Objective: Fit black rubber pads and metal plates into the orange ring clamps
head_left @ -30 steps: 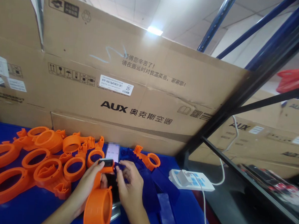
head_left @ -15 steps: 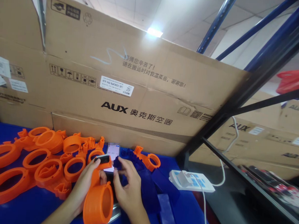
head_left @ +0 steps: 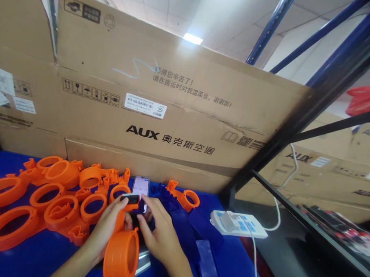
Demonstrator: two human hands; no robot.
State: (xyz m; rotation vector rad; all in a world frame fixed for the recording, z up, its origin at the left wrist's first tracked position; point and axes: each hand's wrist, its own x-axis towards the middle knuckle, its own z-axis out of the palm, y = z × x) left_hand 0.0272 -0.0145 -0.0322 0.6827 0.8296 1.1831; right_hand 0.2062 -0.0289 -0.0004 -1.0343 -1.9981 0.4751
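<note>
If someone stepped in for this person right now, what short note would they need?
Left hand: holds an orange ring part upright, fingers on its black-capped end.
Right hand: fingers pinch a small dark blue piece right beside that end; whether it is seated I cannot tell.
Nearby: pile of orange ring parts to the left, phone leaning against the cardboard box, blue parts to the right.
Done: one part is in hand. Left: the pile of ring parts.

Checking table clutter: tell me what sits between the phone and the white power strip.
In the head view, one orange ring part lies between the phone and power strip.
</note>
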